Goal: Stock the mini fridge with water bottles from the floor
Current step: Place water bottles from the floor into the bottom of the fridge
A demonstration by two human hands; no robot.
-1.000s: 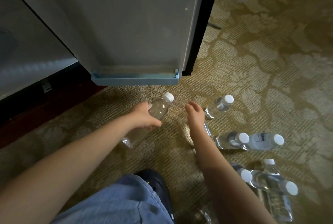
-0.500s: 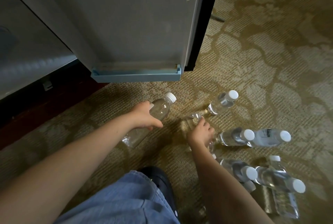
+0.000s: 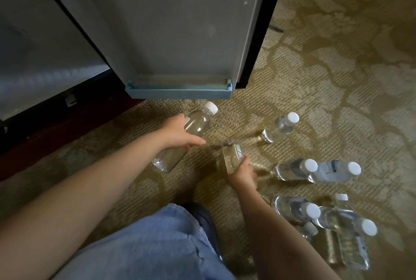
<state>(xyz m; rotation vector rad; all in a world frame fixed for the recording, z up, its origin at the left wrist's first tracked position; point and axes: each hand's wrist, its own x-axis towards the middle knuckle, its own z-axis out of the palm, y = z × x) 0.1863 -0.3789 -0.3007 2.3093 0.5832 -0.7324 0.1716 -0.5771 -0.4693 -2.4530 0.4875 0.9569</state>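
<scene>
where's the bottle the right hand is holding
Head view, centre: the bottle sits in the right hand, just right of the left hand, below the open fridge door.

- Fridge door (image 3: 180, 20): smooth, matt grey plastic on its inner face.
- Door shelf (image 3: 180, 93) at the fridge door's foot: dull pale-blue plastic.
- Carpet (image 3: 337, 81) below the fridge door: ribbed woven pile, matt.
- Nearest bottle (image 3: 198, 122) under the fridge door, and second bottle (image 3: 230, 158) beside it: clear glossy plastic; the nearest has a matt white cap.
- Trouser leg (image 3: 146, 246), farthest from the fridge door: soft matt denim.
</scene>
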